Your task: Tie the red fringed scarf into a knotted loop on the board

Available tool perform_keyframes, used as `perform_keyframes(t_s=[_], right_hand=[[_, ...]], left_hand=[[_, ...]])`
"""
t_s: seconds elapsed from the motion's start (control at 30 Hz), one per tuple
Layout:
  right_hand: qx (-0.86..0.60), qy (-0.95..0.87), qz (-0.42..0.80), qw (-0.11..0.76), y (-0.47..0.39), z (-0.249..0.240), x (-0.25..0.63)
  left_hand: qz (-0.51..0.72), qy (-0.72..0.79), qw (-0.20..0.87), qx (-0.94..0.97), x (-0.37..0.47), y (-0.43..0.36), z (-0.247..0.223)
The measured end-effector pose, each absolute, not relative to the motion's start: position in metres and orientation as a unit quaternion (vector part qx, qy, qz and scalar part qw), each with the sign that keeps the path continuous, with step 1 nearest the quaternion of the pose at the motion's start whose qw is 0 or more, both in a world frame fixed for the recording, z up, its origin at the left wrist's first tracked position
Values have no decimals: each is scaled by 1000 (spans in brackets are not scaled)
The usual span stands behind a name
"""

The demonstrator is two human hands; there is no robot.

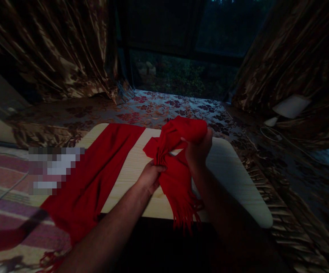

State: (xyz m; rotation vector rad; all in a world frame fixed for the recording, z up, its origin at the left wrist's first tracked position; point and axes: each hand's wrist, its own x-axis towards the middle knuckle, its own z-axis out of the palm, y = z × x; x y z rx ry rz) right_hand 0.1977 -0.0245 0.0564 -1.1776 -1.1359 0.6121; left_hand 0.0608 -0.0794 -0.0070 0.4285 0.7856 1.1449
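Head view: a red scarf (175,178) is bunched between the person's two hands, above the middle of a pale wood-grained table (232,189) with rounded corners. The left hand (152,175) is clamped on the gathered folds, its thumb laid across the front of the cloth and its fingers curled together round the bunch. The right hand (200,148), farther from the person, grips a raised fold of the scarf; its thumb lies against the near side, while most of its fingers are hidden, so I cannot tell how closely they sit together. Below the left hand, the scarf's fringe (185,218) spreads over the near edge of the table. To the left, a long stretch of red cloth (104,163) lies slantwise across the table and runs over its edge onto a striped cover (7,212); whether it joins the held scarf cannot be told. Beside it, a pixelated patch (50,170) hides whatever is there, so any writing in it cannot be read. A white cable (5,195) crosses the striped cover. Beyond the table, flowered fabric (178,106) lies below a dark window (167,72), between a shiny left curtain (73,49) and a right curtain (286,53). A white lamp (292,105) stands at the right, too dim for any label to be made out.
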Motion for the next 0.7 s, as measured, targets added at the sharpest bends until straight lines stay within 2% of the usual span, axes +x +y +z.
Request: perform_keyframes(t_s=[0.07,0.13,0.3,0.5,0.57,0.7], right_hand=[[-567,-525,162,614,-23,42,212],[-555,-586,134,575,-21,29,220],[-456,-740,248,428,-9,7,229],[-446,-694,421,378,13,14,242],[-451,-698,425,359,21,18,243],[-513,-708,406,267,33,14,241]], left_hand=[[525,349,753,189,60,-79,-6],[533,336,754,185,60,-78,-6],[550,317,751,183,61,-74,-4],[576,307,735,186,64,-75,-2],[588,302,725,194,66,-75,-2],[622,292,694,217,67,-73,-3]])
